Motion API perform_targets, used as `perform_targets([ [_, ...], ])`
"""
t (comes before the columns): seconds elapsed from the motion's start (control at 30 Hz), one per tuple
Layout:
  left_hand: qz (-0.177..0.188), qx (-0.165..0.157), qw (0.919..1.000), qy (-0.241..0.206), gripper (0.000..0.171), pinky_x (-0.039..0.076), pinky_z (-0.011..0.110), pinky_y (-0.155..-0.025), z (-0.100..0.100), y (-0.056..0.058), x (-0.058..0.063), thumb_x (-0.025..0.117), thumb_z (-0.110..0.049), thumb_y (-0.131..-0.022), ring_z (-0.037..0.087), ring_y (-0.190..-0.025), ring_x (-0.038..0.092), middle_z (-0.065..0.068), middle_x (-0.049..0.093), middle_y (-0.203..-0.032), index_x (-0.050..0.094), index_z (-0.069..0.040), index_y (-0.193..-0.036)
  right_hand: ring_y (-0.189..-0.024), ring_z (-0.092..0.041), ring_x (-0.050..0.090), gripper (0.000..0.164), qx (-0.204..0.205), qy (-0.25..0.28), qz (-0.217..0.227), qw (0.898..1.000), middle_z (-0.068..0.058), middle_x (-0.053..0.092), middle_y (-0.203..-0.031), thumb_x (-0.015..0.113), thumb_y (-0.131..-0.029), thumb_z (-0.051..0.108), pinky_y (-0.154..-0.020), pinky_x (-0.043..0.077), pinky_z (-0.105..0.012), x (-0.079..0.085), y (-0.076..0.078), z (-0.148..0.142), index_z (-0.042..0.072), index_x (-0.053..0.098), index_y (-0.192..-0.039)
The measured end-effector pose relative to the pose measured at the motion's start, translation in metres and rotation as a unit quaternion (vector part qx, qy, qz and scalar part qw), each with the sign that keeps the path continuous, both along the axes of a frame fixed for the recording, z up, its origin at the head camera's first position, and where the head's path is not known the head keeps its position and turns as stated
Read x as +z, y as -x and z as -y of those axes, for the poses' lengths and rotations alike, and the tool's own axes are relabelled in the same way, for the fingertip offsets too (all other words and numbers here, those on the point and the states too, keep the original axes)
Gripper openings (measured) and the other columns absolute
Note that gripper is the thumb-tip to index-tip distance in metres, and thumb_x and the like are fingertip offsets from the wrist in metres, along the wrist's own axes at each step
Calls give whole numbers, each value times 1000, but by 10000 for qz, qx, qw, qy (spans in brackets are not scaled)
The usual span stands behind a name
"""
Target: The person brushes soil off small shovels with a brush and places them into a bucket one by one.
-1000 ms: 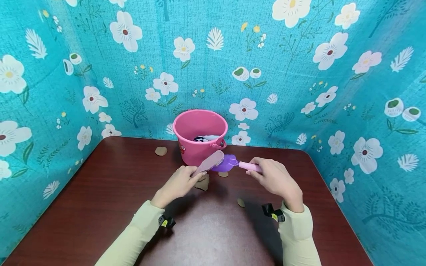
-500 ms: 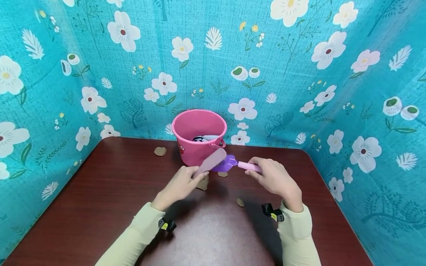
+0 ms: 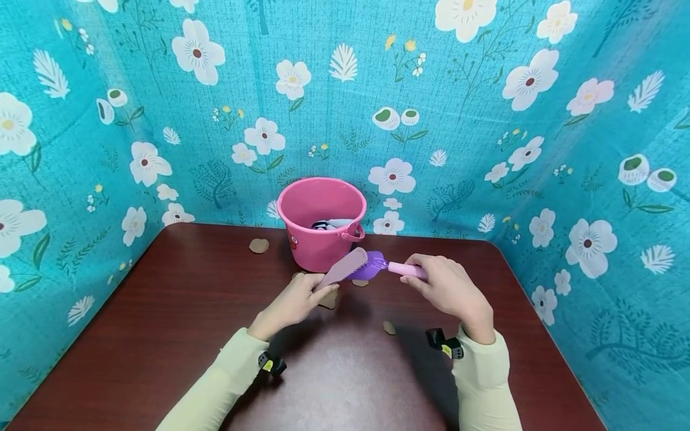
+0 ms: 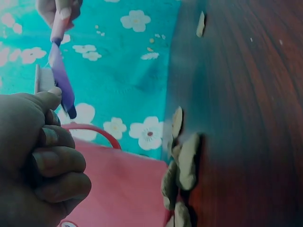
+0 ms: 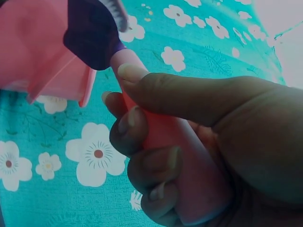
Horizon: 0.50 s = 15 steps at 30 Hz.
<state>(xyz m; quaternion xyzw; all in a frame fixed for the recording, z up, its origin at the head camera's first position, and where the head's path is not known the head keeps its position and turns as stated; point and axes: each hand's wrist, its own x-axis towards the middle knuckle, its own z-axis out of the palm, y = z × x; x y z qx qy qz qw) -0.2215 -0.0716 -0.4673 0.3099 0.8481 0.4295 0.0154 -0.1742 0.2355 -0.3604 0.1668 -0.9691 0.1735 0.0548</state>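
Observation:
My left hand (image 3: 288,304) grips a pale pink brush (image 3: 345,266), its bristles facing the blade of a small purple trowel (image 3: 372,264). My right hand (image 3: 450,288) holds this trowel by its pink handle (image 5: 175,161), fingers curled round it. In the left wrist view the brush lies against or very near the trowel blade (image 4: 60,78); the right wrist view has the white bristles (image 5: 116,14) beside the blade. Both tools are held up off the table, in front of a pink bucket (image 3: 318,251). Inside the bucket lies something striped and whitish, partly hidden.
Irregular flat brown pieces lie on the dark wooden table (image 3: 178,311): one left of the bucket, a brown piece (image 3: 259,245), others under the tools, and a small brown piece (image 3: 389,327) near the middle. A turquoise flowered cloth (image 3: 226,108) hangs behind and at both sides.
The brush in my left hand has shifted slightly, first up, then lower and to the right along the trowel blade. The right hand and trowel stay nearly in place.

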Motion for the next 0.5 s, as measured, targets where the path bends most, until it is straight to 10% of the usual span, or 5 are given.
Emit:
perform_targets([
  [0.5, 108, 871, 9941, 631, 28, 36, 24, -47, 21, 14, 0, 65, -33, -100, 7, -51, 40, -5, 46, -59, 61, -12, -83, -71, -16, 54, 30, -115, -32, 175, 9998, 1, 64, -81, 81, -88, 26, -63, 44, -33, -2, 1, -4, 8, 70, -109],
])
